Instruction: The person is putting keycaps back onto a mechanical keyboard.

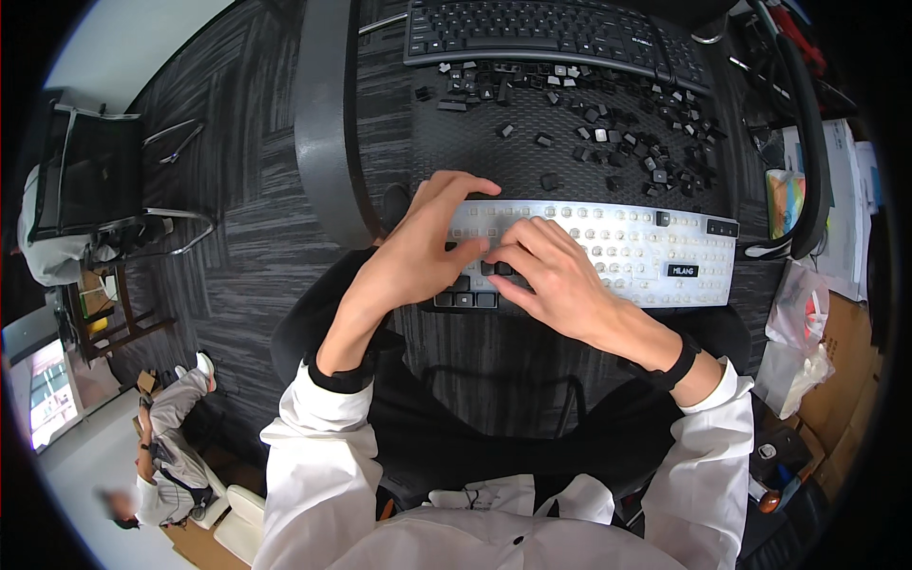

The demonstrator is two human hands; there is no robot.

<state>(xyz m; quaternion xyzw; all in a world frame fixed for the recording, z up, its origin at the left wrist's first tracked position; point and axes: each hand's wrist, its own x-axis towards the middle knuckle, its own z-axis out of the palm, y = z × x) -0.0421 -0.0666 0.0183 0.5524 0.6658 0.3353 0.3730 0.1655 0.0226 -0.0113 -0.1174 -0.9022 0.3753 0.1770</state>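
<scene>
The keyboard [636, 249] runs left to right; the right hand [553, 275] curls at a left-end keycap [490, 269] (clasped? can't tell), the left hand [414, 249] spread beside.

Your hands mask part of the white keyboard [627, 249].
Your left hand [408, 258] covers its nine o'clock end, your right hand [562, 290] its middle; you can't tell whether those fingertips grip the black keycap [491, 269]. The picture's edge crops the black keyboard [541, 30] at twelve; another person's head [119, 503] blurs at eight.
</scene>
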